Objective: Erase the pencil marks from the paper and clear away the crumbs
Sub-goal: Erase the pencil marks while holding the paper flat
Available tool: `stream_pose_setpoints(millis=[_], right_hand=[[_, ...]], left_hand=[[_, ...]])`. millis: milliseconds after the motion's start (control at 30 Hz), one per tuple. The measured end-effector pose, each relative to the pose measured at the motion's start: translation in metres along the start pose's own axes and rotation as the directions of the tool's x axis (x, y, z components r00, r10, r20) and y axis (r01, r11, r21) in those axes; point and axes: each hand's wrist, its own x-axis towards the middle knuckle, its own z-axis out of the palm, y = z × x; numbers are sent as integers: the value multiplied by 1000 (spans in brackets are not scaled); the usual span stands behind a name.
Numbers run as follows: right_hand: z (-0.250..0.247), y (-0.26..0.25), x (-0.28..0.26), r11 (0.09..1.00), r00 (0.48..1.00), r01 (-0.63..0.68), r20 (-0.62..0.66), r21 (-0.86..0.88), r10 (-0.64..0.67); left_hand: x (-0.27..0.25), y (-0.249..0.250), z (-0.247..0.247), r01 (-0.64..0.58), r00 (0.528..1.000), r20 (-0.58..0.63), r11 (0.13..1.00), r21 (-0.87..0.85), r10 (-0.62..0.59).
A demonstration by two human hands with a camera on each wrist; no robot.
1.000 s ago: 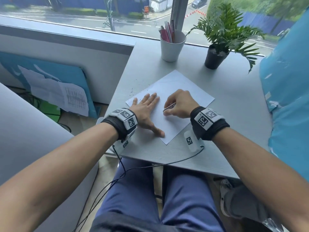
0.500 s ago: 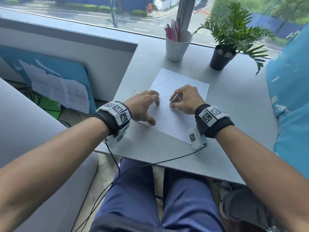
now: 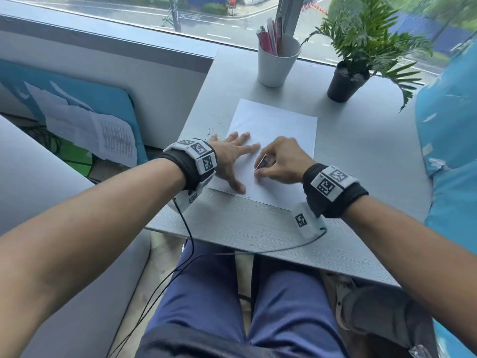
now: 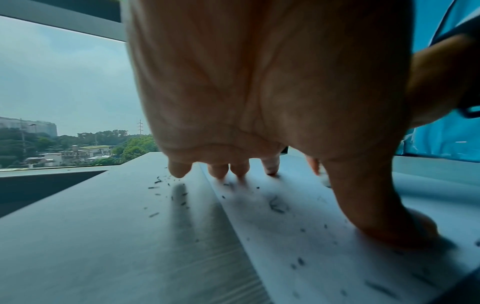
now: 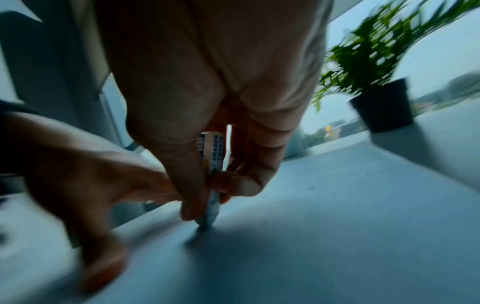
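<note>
A white sheet of paper (image 3: 273, 125) lies on the grey desk (image 3: 361, 161). My left hand (image 3: 232, 156) presses flat on the sheet's left part, fingers spread, thumb near its front edge. My right hand (image 3: 281, 161) pinches a sleeved eraser (image 3: 264, 161) and holds its tip down on the paper just right of my left fingers. In the right wrist view the eraser (image 5: 211, 185) stands between thumb and fingers, tip touching the sheet. Dark crumbs (image 4: 166, 185) lie on the desk left of the paper (image 4: 324, 246) and on the sheet under my left hand (image 4: 259, 92).
A white cup of pens (image 3: 276, 60) stands behind the paper. A potted plant (image 3: 346, 78) sits at the back right. The desk's left edge and a drop to the floor lie close to my left hand. A blue surface (image 3: 451, 151) borders the desk on the right.
The paper has turned from a diagonal lie to nearly square with the desk. My left hand lifted, then spread flat on the sheet again. My right hand keeps hold of the eraser.
</note>
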Motion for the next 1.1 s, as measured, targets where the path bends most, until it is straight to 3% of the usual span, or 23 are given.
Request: stream_pose_setpoints(millis=[33, 167, 300, 433, 567, 733, 833, 967, 1100], right_hand=[[-1, 0, 0, 1000, 1000, 3, 18, -3, -3], [-13, 15, 11, 990, 973, -142, -178, 23, 144], [2, -1, -7, 999, 999, -31, 10, -9, 31], [-12, 11, 1, 988, 971, -154, -179, 27, 157], [4, -7, -18, 999, 999, -36, 30, -29, 37], [-6, 14, -12, 985, 972, -173, -157, 9, 173], [-5, 16, -12, 986, 973, -164, -165, 0, 162], [3, 9, -12, 984, 962, -179, -210, -14, 172], [14, -7, -28, 999, 994, -45, -105, -7, 44]], left_hand=[[0, 0, 0, 1, 1000, 2, 1000, 1, -1], [1, 4, 0, 15, 1000, -10, 1000, 13, -15], [-1, 7, -2, 38, 999, 1, 999, 25, -38], [-1, 12, 1, 54, 999, -11, 998, 30, -53], [-3, 14, 1, 75, 997, -13, 996, 39, -74], [-5, 19, 7, 87, 995, -59, 995, 45, -84], [-3, 25, 12, 56, 995, -89, 996, 72, -49], [-3, 21, 15, -10, 999, -44, 1000, 13, 10], [-2, 21, 12, -12, 1000, -1, 1000, 11, 12]])
